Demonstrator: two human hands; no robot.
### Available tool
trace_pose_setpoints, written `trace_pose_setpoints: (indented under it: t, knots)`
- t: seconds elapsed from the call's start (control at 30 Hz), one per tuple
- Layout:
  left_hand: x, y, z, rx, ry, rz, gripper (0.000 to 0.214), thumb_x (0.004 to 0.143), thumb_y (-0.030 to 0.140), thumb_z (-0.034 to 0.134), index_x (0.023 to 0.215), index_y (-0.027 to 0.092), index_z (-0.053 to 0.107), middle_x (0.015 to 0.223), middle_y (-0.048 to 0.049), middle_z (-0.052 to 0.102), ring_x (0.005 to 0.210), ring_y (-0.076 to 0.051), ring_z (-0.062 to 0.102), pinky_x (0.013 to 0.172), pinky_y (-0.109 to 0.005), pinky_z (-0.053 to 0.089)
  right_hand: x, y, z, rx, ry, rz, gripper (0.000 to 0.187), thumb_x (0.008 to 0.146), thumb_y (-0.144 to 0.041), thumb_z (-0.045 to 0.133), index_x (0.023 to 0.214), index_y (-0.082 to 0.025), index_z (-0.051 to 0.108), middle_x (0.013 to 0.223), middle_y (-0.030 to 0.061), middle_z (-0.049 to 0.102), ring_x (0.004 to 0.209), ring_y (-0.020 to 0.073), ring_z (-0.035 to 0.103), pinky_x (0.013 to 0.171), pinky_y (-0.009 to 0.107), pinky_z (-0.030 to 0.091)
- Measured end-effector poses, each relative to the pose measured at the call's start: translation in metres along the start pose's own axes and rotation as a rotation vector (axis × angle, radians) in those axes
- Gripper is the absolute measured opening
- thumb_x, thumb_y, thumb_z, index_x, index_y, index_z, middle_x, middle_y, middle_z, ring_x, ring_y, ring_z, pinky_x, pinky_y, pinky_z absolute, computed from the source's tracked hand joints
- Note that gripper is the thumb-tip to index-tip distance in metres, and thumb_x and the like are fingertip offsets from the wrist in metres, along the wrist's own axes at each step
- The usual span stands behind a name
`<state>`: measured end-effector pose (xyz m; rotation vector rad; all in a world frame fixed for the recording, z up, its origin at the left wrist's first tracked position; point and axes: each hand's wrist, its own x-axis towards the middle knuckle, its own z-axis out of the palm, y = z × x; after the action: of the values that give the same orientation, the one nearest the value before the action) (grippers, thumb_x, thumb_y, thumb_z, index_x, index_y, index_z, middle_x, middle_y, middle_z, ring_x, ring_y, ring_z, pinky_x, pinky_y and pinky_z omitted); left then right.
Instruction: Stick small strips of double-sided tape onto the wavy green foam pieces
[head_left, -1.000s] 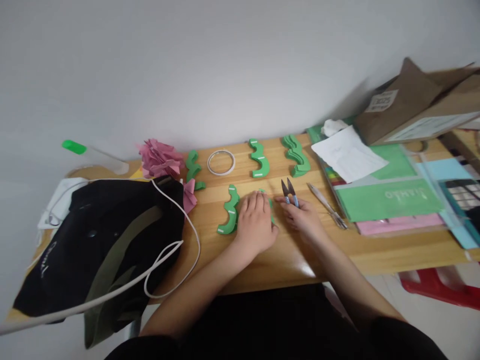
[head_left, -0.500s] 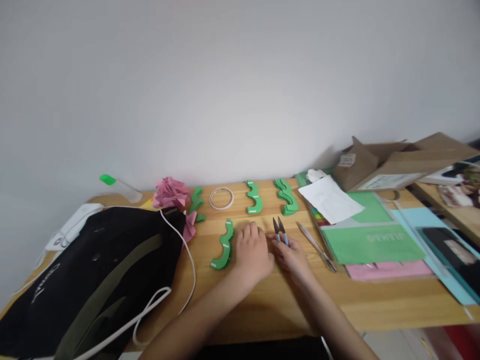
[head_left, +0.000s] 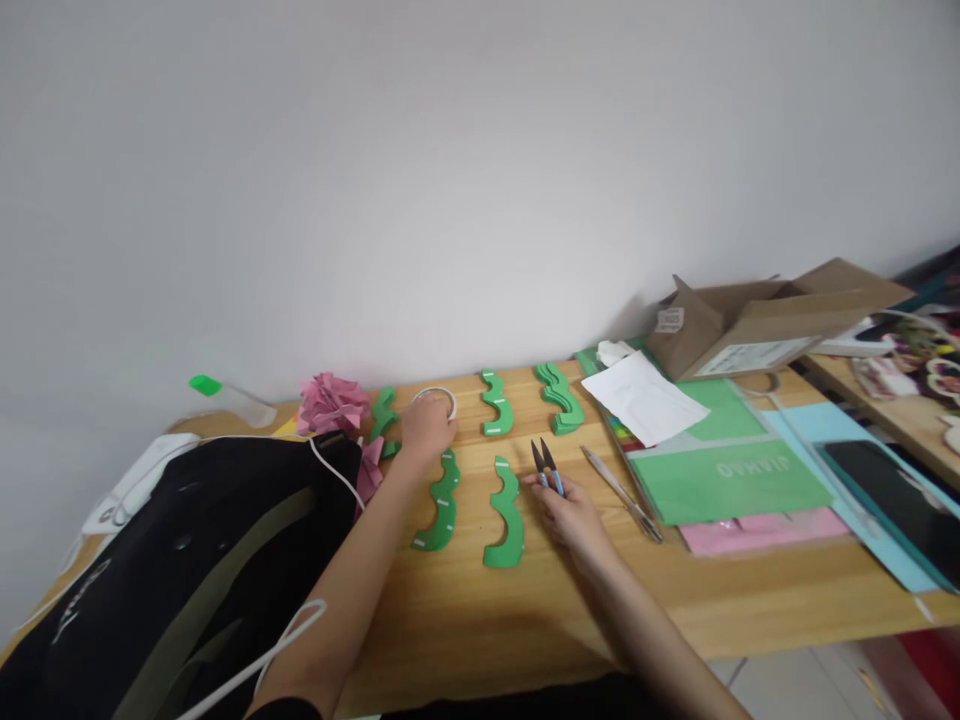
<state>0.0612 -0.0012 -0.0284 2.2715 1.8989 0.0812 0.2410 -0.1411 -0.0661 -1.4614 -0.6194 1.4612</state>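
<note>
My left hand [head_left: 426, 432] reaches to the back of the table, its fingers curled over the near side of a thin white roll of tape [head_left: 448, 393]. In my right hand [head_left: 568, 510] is a pair of thread snips [head_left: 547, 466], dark blades apart and pointing away from me. Just left of that hand lies a wavy green paper piece [head_left: 506, 520] with a small white strip at its top. Another green wavy piece [head_left: 441, 515], carrying several white strips, is partly hidden by my left forearm.
Further green pieces [head_left: 495, 405] and a green stack [head_left: 559, 398] lie at the back. A pen [head_left: 621, 492] is right of the snips. Pink paper flowers [head_left: 332, 405] and a black bag [head_left: 187, 570] with a white cable stand left; folders [head_left: 735, 475] and a cardboard box [head_left: 757, 320] right.
My left hand has moved from beside the right hand, leftward and back, onto the tape roll. The green piece it covered now shows. My right hand keeps the snips in place.
</note>
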Motion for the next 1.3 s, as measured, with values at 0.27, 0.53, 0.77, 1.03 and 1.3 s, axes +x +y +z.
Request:
trace_pose_setpoints:
  t: [0.27,0.53,0.77,1.03,1.3]
  knots:
    - [-0.050,0.001,-0.040,-0.307,0.067,0.095,0.017,0.088,0.023,0.051,0.096,0.017,0.064,0.099,-0.0048,0.070,0.096,-0.018,0.064,0.087,-0.028,0.048,-0.011,-0.037,-0.004,0.045,-0.039,-0.109,0.048,0.060,-0.052,0.072,0.088,-0.013,0.067,0.046,-0.0121,0.026,0.039,0.0056,0.021,0.039,0.023,0.012]
    - [-0.115,0.021,-0.064,-0.914,-0.057,0.398,0.009,0.079,0.028,0.062,0.078,0.019,0.062,0.083,-0.0017,0.069,0.081,-0.017,0.063,0.080,-0.030,0.048,-0.033,-0.104,0.015,-0.028,-0.220,-0.403,0.042,0.075,-0.044,0.067,0.105,-0.015,0.068,0.053,-0.0100,0.028,0.044,0.0059,0.022,0.040,0.022,0.013]
    - [-0.123,0.022,-0.060,-0.960,-0.108,0.430,0.003,0.079,0.020,0.062,0.077,0.019,0.061,0.081,-0.0009,0.067,0.079,-0.016,0.061,0.079,-0.030,0.046,-0.042,-0.110,0.020,-0.086,-0.177,-0.448,0.028,0.072,-0.044,0.070,0.078,-0.017,0.068,0.050,-0.0093,0.030,0.043,0.0051,0.022,0.040,0.022,0.014]
    - [-0.137,0.031,-0.058,-1.439,-0.423,0.342,0.062,0.071,0.017,0.073,0.124,0.020,0.042,0.066,0.0077,0.058,0.057,-0.010,0.058,0.060,-0.024,0.045,-0.056,-0.113,0.018,-0.246,-0.096,-0.585,0.021,0.072,-0.039,0.071,0.072,-0.018,0.066,0.053,-0.0060,0.039,0.046,0.0070,0.029,0.043,0.023,0.021]
    - [-0.142,0.035,-0.059,-1.591,-0.537,0.333,0.049,0.071,0.016,0.073,0.115,0.017,0.052,0.065,0.0070,0.058,0.055,-0.009,0.058,0.057,-0.024,0.045,-0.063,-0.111,0.011,-0.513,0.051,-0.789,0.018,0.083,-0.036,0.060,0.083,-0.020,0.067,0.062,-0.0016,0.051,0.055,0.0121,0.042,0.052,0.026,0.034]
